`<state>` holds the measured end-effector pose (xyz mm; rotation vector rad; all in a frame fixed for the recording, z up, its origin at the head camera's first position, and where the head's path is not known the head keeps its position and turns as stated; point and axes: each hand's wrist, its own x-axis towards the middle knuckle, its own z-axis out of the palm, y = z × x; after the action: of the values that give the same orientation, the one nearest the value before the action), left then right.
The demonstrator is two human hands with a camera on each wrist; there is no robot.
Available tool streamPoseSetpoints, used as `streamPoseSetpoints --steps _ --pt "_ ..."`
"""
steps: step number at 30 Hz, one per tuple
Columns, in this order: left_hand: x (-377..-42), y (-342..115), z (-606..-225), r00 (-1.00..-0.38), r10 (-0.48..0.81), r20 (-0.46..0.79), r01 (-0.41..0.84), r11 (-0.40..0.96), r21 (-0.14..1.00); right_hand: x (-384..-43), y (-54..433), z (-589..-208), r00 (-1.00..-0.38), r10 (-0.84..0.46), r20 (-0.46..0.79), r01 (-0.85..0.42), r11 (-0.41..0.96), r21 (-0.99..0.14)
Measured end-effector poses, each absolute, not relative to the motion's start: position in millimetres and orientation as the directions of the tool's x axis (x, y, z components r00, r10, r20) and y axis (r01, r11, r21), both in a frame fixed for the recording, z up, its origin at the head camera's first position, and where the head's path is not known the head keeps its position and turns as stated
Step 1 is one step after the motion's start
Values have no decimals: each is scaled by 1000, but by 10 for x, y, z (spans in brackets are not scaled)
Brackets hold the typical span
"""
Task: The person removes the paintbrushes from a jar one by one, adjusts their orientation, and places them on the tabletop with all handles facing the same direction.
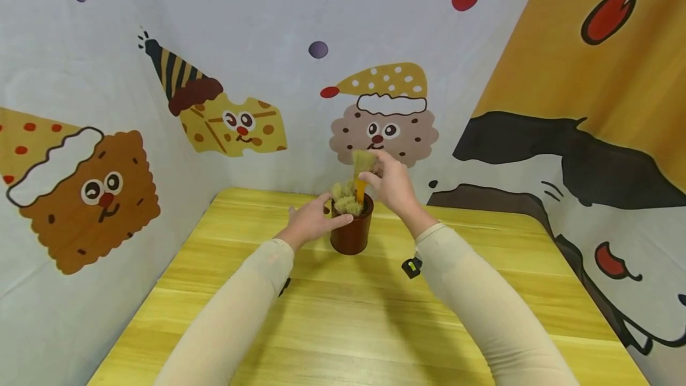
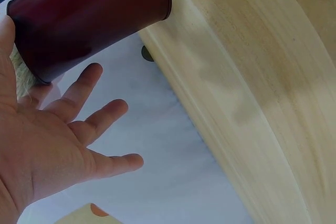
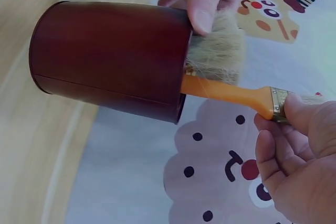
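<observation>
A dark red-brown cylindrical pot (image 1: 351, 237) stands upright on the table, and several pale brush heads (image 1: 345, 202) stick up from its mouth. My right hand (image 1: 395, 186) pinches a paintbrush (image 3: 228, 92) at its metal ferrule. This brush has an orange handle pointing down into the pot's mouth and its pale bristles upward. On the pot's other side is my left hand (image 1: 311, 219), its thumb at the rim by the bristles and several fingers spread apart in the left wrist view. How deep the handle reaches is hidden by the pot's wall.
The wood-patterned table (image 1: 343, 320) extends toward me from the pot. Close behind and to the left hangs a white cloth (image 1: 257, 28) printed with cartoon figures. A small black device (image 1: 411, 267) sits by my right wrist.
</observation>
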<state>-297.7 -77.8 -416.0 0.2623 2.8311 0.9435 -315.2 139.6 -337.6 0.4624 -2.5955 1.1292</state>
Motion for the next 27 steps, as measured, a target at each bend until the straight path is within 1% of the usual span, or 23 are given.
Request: streamPoseSetpoints --steps 5,10,14,20,24,27 --pt "-2979 -794 -4175 -973 212 -86 115 779 616 -3146 1425 -3309 -900 -156 407 -408 629 -661" --pt "-2980 -807 -4184 -972 214 -100 109 781 615 -3122 1504 -3241 -901 -122 416 -402 592 -698" --pt "-2973 -787 -4165 -971 214 -102 107 780 616 -3078 1619 -3146 -908 -80 411 -384 550 -742" --pt "-2968 -748 -4125 -973 212 -91 110 774 624 -3090 1878 -3051 -896 -6 444 -384 513 -768" --pt "-2967 -768 -4135 -972 220 -83 121 768 630 -3092 2080 -3046 -902 49 429 -342 526 -779" --pt "-2953 -791 -4148 -972 217 -84 118 771 625 -3075 2239 -3070 -920 77 385 -288 533 -796"
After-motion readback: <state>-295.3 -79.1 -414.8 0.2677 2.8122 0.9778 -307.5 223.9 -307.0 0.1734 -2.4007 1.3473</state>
